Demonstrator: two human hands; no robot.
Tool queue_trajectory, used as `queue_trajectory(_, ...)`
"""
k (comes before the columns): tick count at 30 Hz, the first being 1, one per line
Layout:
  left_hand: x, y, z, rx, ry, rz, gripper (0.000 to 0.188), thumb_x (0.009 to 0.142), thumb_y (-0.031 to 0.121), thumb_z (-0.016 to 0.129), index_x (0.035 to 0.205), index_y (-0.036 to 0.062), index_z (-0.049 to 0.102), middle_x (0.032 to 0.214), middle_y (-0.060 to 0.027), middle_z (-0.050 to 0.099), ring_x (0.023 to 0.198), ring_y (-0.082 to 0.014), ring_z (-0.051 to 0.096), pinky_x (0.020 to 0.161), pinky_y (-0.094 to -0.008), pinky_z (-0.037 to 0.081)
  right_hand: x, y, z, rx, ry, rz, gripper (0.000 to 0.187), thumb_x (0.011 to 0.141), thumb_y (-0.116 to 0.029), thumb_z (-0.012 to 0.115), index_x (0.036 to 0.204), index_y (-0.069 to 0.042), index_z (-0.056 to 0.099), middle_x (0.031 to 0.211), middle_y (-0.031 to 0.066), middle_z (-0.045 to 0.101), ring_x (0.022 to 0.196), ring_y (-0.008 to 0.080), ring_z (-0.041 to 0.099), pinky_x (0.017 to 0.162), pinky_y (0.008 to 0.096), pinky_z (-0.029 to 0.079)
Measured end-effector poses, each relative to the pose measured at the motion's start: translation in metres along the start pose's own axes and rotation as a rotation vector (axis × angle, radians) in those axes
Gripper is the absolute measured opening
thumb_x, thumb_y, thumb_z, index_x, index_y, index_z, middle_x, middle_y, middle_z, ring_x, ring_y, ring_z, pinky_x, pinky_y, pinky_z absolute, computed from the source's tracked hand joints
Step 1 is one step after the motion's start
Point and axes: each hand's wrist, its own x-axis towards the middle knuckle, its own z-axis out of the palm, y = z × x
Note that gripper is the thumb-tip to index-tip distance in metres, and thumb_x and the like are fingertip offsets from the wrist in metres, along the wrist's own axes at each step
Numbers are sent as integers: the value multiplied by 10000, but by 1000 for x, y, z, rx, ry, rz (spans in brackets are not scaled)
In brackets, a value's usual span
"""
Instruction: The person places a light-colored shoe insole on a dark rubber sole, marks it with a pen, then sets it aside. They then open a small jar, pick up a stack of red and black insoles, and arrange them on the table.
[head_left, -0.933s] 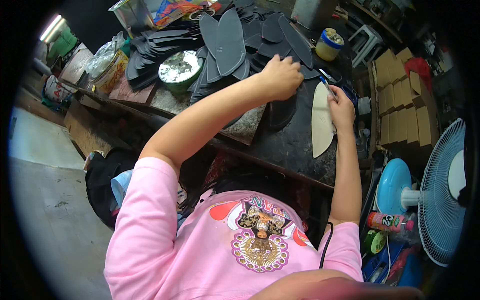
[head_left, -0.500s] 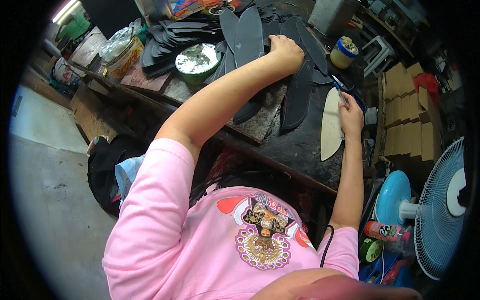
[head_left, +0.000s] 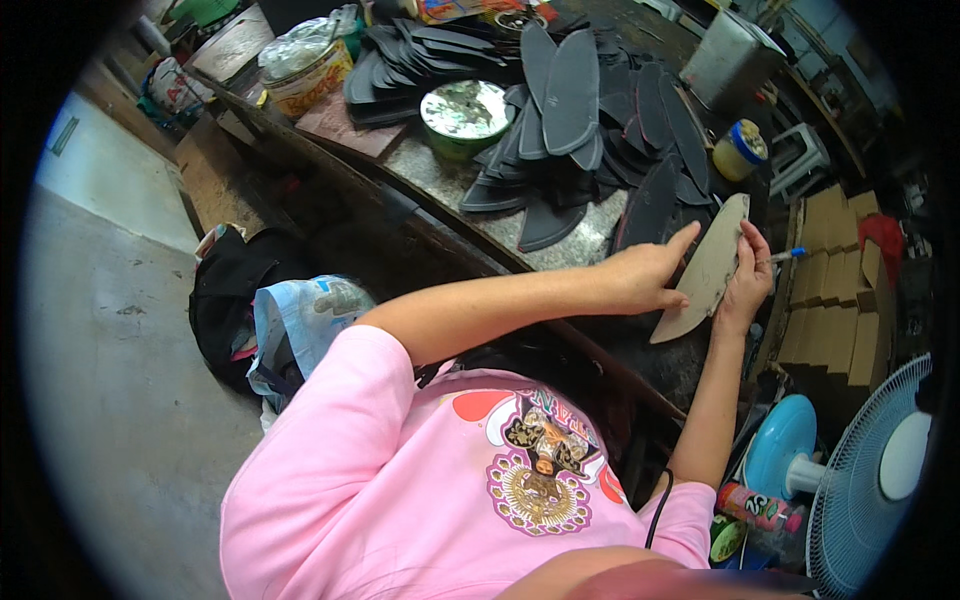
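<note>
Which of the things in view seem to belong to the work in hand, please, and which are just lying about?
Seemingly part of the work:
pale curved piece, held in the right hand, left hand at its edge
blue-ended pen, also in that hand's grip
dark curved pieces, piled nearby

Apparently just lying about:
fan
pink bottle
white stool
light-blue bag

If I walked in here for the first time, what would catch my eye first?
Probably the bright pink shirt filling the lower middle of the view, then the big pile of dark, curved flat pieces on the workbench above it. Right of centre, a pale, pointed piece stands out in the right hand, with the left hand at its left edge.
</note>
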Motion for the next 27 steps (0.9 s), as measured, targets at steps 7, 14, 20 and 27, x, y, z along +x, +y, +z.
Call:
queue_trajectory(7,-2,12,-28,-395,136,-138,652,893,30,624,1465,5,311,873,-89,647,681,-132,626,571,-301,522,-4,3,9,-26,-223,-126,433,1002,-158,593,1400,-31,478,765,-54,421,707,51,412,672,196,380)
queue_trajectory(14,0,38,-142,-308,286,-88,660,906,38,595,1486,55,280,885,-91,636,535,-104,600,415,-247,475,-2,8,11,-578,-255,-181,463,909,-100,683,1353,-89,551,706,-17,432,654,87,427,635,227,389)
queue_trajectory(20,-20,20,-246,-158,568,-42,448,913,80,595,1347,24,501,792,-49,617,571,-109,622,433,-241,494,-1,9,13,-638,-322,-131,404,908,-137,685,1303,-111,605,689,-14,449,625,90,440,597,252,381)
queue_trajectory(27,-38,-20,-354,-431,784,-226,211,911,45,597,1112,29,662,846,-58,666,633,-115,634,512,-247,540,-2,11,14,-620,-334,-131,361,907,-116,681,1264,-101,628,680,-9,447,619,90,438,593,249,381)
